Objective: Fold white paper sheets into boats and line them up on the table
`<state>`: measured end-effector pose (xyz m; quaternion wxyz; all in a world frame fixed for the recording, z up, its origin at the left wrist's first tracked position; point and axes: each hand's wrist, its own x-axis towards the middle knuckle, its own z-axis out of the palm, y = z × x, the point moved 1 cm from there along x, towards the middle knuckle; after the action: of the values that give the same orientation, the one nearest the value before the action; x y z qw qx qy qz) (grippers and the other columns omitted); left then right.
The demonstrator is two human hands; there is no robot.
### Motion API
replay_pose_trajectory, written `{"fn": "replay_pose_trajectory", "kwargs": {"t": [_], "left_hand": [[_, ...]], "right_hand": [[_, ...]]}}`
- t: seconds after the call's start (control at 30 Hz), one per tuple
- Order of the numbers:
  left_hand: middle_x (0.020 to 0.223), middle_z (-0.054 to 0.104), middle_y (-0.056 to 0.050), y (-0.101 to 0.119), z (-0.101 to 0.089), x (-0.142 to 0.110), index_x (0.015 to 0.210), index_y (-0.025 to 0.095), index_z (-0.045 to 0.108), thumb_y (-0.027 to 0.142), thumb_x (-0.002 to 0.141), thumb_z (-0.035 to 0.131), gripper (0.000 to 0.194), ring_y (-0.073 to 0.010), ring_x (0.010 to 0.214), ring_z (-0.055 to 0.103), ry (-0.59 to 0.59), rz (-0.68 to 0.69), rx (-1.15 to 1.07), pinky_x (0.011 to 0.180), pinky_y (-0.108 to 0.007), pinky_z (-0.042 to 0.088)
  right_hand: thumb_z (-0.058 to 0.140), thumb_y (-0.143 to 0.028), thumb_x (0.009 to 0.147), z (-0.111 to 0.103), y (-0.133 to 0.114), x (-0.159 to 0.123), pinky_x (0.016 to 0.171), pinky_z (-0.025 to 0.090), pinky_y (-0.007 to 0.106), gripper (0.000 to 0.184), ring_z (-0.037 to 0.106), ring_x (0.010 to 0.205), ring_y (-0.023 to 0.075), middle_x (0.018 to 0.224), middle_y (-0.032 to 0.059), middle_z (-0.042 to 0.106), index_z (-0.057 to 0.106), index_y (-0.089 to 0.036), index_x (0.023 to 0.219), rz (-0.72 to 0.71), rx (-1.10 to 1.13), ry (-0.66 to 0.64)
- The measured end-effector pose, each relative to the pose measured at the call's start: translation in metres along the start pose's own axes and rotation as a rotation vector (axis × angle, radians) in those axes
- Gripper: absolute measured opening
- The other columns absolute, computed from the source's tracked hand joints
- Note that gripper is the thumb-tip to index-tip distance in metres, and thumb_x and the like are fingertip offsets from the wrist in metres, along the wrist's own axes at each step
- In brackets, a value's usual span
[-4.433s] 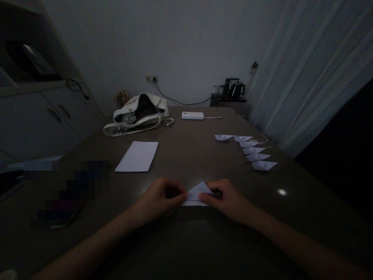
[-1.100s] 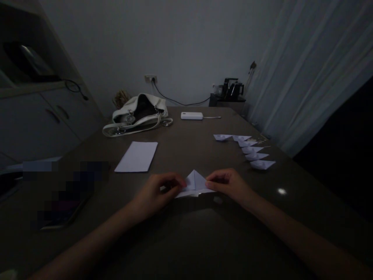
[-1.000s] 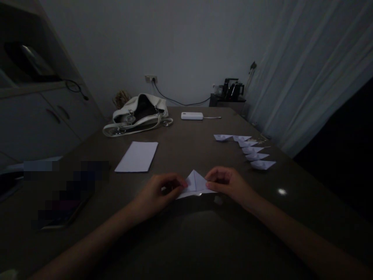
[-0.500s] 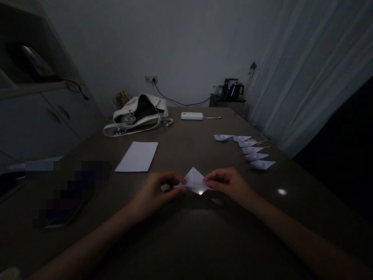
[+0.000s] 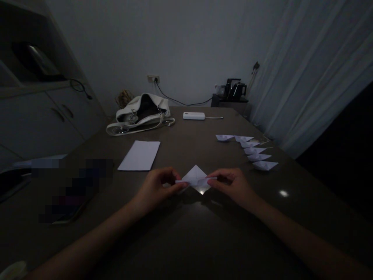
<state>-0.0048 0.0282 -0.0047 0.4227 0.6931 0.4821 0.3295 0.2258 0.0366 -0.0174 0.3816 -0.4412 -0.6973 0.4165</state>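
Observation:
Between my two hands is a folded white paper, its pointed peak facing away from me and narrow flaps sticking out to the sides. My left hand pinches its left flap between thumb and fingers. On the opposite side, my right hand grips the right flap the same way. The paper is just above the dark table, and a bright reflection shows at its lower point. Several folded paper boats stand in a bent row to the right of my right hand. A stack of white paper lies beyond my left hand.
A white handbag sits at the back left of the table. A white power bank with a short cable lies at the far end. Black kettle and stand are behind it. A pale curtain hangs on the right.
The side flaps of the folded paper have lifted and spread in my fingers, and its lower point shows more. Both hands keep their pinch; the whole view has shifted slightly.

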Motion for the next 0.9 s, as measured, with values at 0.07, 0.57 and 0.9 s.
{"fn": "replay_pose_trajectory", "kwargs": {"t": [0.07,0.57,0.9], "left_hand": [[0.073,0.067,-0.004,-0.001,0.000,0.000,0.076,0.014,0.063,0.042,0.073,0.068,0.029,-0.0172,0.069,0.061,-0.022,0.018,0.043,0.063,-0.027,0.047],[0.085,0.069,-0.005,-0.001,0.002,0.000,0.101,0.016,0.065,0.036,0.081,0.059,0.030,-0.0178,0.073,0.061,-0.067,0.016,0.133,0.064,-0.027,0.046],[0.085,0.061,-0.004,-0.009,0.000,-0.001,0.083,0.016,0.065,0.013,0.082,0.053,0.012,-0.0138,0.078,0.058,-0.253,0.364,0.461,0.067,-0.022,0.043]], "right_hand": [[0.068,-0.032,0.073,0.000,0.001,0.000,0.056,0.046,0.024,0.017,0.061,0.062,0.0132,0.071,0.0033,0.069,0.071,-0.017,0.081,0.014,0.015,0.009],[0.064,-0.024,0.077,0.004,0.007,0.001,0.065,0.048,0.028,0.021,0.062,0.070,0.0144,0.080,0.0037,0.069,0.067,-0.017,0.097,0.024,-0.037,-0.092],[0.058,-0.017,0.084,-0.008,0.005,0.002,0.070,0.045,0.028,0.012,0.059,0.079,0.0150,0.080,0.0043,0.066,0.069,-0.018,0.079,-0.454,-0.478,-0.235]]}}
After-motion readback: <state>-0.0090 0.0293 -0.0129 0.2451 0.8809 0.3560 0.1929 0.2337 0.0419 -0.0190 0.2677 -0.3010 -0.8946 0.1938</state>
